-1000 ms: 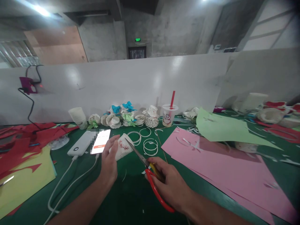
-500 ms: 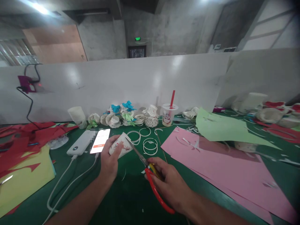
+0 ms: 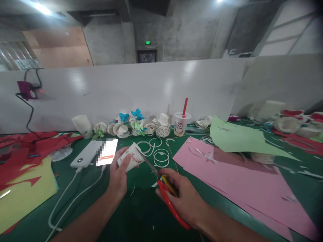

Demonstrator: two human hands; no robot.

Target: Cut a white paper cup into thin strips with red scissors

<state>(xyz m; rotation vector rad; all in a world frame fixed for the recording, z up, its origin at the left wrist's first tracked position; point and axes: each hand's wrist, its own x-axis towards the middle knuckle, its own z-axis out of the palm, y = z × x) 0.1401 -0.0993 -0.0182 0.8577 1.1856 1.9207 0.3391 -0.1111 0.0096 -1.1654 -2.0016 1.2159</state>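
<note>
L hand [image 3: 118, 179] has a white paper cup [image 3: 135, 158] w/ pink blossom print, fingers closed round it, thumb across the front. Cup is tilted, held up over the green surface [image 3: 143, 218], just R of the phone [image 3: 107, 155]. R hand [image 3: 188, 196] is wrapped round the scissors [image 3: 156, 172], red & yellow handles; its fingers are closed on the grips. Blades point up-L, tips at the cup's upper R edge; can't tell how far apart the blades are.

Thin white rings [image 3: 154, 158] lie just beyond the blades. Behind, along the white partition [image 3: 151, 90]: paper flowers [image 3: 123, 131] w/ blue & green bits, then a clear drink cup [image 3: 179, 127] w/ red straw. R side: pink sheets [image 3: 227, 181], w/ a pale green sheet [image 3: 237, 136] partly over them, white scraps on both. L side: pwr bank [image 3: 84, 156] beside the phone, white cables running toward the L forearm, red paper pieces [image 3: 15, 154] partly on a yellow sheet [image 3: 30, 193].
</note>
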